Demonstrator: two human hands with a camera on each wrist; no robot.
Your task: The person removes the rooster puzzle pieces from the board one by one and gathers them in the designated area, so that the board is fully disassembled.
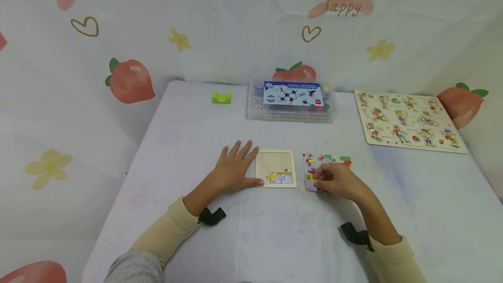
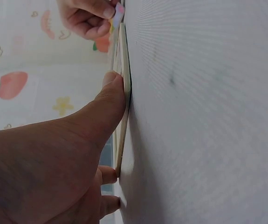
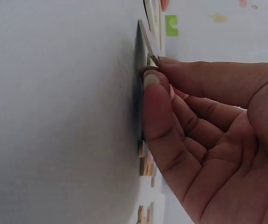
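Observation:
A square wooden puzzle tray [image 1: 275,160] lies on the table, with a few joined jigsaw pieces [image 1: 280,178] in its lower right part. My left hand [image 1: 235,174], fingers spread, rests along the tray's left side, its thumb on the lower left edge. My right hand [image 1: 338,181] pinches a jigsaw piece [image 3: 149,39] between thumb and index finger just right of the tray. In the right wrist view the piece is tilted, one end raised off the table. Several loose pieces [image 1: 308,157] lie around and behind that hand, some partly hidden by it.
At the back stands a clear plastic case [image 1: 291,115] with a molecule-model card on it. A green curved block [image 1: 222,98] sits left of it. A wooden board with children's figures [image 1: 410,121] lies at the back right. A printed curtain [image 1: 235,25] hangs behind the table.

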